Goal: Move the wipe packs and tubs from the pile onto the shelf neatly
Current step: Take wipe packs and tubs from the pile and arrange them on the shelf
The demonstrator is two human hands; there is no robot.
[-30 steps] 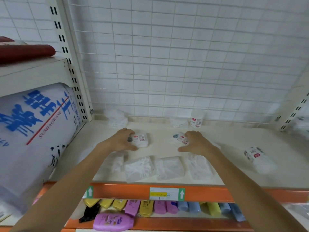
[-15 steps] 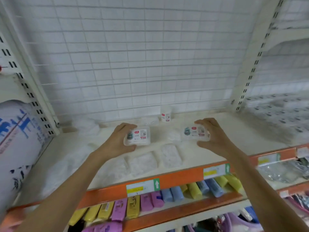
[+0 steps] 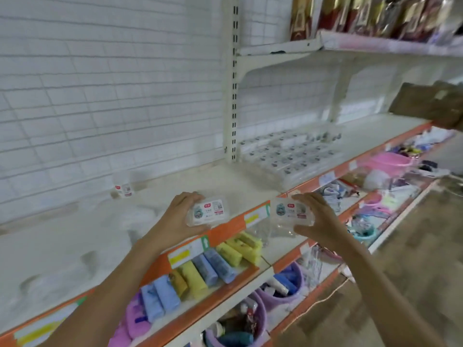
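I take the slotted white upright (image 3: 234, 78) as my landmark. To its right, on the same cream shelf (image 3: 175, 181), the stocked wipe packs (image 3: 290, 154) already lie in tidy rows, so I judge a good share of the job done. Left of the upright one small tub (image 3: 123, 189) stands alone near the wire back grid (image 3: 100, 91), and blurred pale shapes on the boards further left may be leftover packs; I cannot tell for sure.

I hold two more in transit. My left hand (image 3: 179, 216) curls fingers and thumb around the left wipe pack (image 3: 209, 212), below and just left of the upright, over the shelf's front edge. My right hand (image 3: 319, 221) grips the right wipe pack (image 3: 292, 211) the same way, below and right of the upright, out in front of the orange shelf edge (image 3: 230, 225). Both labels face me. What remains, I judge, is setting this pair into the rows, then fetching whatever stays on the left.

Below the upright, a lower shelf carries coloured rolls (image 3: 213, 266); under that sit purple tubs (image 3: 285, 289). Up and right of the upright, a higher shelf bears dark red-and-gold packets (image 3: 350, 13). The floor at far right looks brown and worn.
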